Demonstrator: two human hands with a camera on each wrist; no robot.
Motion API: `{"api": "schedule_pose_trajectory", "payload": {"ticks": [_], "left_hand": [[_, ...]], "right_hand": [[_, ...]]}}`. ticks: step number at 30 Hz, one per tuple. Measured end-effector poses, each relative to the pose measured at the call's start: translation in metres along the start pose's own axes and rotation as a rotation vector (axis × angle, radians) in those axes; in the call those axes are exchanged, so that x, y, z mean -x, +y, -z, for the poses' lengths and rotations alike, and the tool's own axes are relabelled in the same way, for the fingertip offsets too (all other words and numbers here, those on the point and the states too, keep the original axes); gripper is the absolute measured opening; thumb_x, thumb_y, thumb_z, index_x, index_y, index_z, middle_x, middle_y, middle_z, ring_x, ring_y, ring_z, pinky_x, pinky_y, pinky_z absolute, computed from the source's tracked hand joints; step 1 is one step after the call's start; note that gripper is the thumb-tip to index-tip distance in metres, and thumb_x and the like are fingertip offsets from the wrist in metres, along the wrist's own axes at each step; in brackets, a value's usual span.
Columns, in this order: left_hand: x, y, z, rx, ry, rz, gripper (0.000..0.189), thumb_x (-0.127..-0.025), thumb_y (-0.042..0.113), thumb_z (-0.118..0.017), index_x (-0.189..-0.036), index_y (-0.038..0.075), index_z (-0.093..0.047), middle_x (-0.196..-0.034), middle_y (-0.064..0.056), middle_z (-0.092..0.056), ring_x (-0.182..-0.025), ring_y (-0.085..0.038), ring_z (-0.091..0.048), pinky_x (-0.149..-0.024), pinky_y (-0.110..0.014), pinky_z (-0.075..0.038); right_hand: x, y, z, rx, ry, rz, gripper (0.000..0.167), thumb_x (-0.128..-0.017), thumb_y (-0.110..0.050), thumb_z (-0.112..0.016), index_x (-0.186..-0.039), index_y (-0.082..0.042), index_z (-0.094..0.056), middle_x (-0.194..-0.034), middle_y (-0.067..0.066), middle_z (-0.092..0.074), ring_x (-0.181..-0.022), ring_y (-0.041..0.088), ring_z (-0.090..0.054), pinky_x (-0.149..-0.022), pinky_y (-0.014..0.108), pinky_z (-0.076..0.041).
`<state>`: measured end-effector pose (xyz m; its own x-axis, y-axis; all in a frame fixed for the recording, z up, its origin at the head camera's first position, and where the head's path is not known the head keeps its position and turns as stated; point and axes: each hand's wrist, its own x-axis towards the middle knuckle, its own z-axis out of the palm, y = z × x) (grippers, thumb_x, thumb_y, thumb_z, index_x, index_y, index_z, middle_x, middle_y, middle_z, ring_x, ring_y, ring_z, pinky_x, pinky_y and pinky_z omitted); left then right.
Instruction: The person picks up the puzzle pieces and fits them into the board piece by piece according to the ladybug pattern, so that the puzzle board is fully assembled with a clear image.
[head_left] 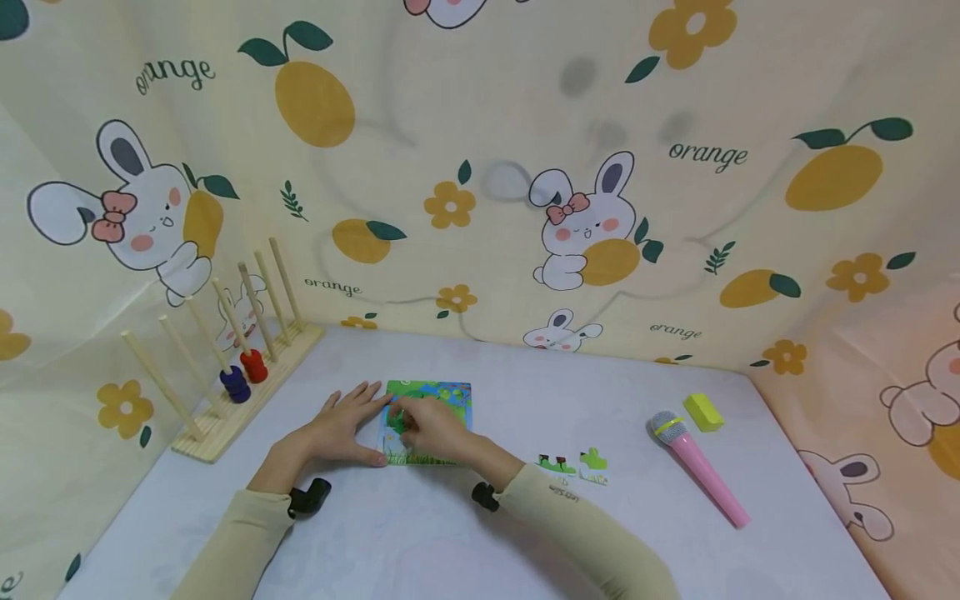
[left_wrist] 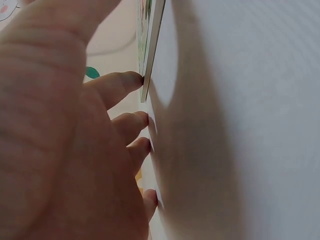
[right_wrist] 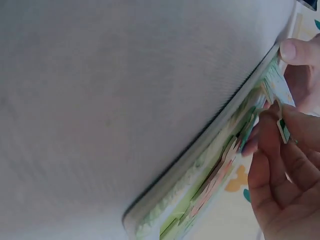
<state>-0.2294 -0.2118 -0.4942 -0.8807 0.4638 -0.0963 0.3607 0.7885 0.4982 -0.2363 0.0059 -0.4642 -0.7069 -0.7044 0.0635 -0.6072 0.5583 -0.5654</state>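
A square jigsaw puzzle board with a green and blue picture lies flat on the table. My left hand is spread along its left side, the thumb near the front corner and the index fingertip touching the edge in the left wrist view. Over the board's left half, my right hand pinches a small puzzle piece between thumb and index finger, tilted above the picture. Some pieces in the board stand slightly raised in the right wrist view. To the right of the board lie loose puzzle pieces, some green, some pale.
A wooden peg rack with blue rings and red rings stands at the left. Farther right lie a pink toy microphone and a yellow-green block. A patterned curtain borders the table's back and sides.
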Motion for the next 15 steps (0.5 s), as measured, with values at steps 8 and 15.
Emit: {"api": "schedule_pose_trajectory", "payload": {"ticks": [8, 15], "left_hand": [[0.0013, -0.0029, 0.0001, -0.007, -0.009, -0.011, 0.115, -0.066, 0.062, -0.084, -0.155, 0.008, -0.035, -0.163, -0.020, -0.019, -0.150, -0.043, -0.008, -0.114, -0.069, -0.001], [0.0002, -0.0037, -0.0005, -0.008, -0.003, -0.013, 0.115, -0.066, 0.063, -0.084, -0.155, 0.008, -0.036, -0.163, -0.020, -0.019, -0.150, -0.043, -0.009, -0.114, -0.070, -0.001]], "right_hand": [[-0.0006, -0.0020, -0.0026, 0.136, 0.002, 0.022, 0.025, -0.085, -0.009, -0.079, -0.109, -0.009, -0.071, -0.082, -0.007, -0.059, -0.072, 0.004, -0.050, -0.064, 0.015, -0.043], [-0.0004, -0.0033, -0.0029, 0.174, 0.003, -0.003, 0.034, -0.085, -0.011, -0.080, -0.118, -0.006, -0.069, -0.090, -0.003, -0.061, -0.075, 0.004, -0.051, -0.066, 0.015, -0.044]]}}
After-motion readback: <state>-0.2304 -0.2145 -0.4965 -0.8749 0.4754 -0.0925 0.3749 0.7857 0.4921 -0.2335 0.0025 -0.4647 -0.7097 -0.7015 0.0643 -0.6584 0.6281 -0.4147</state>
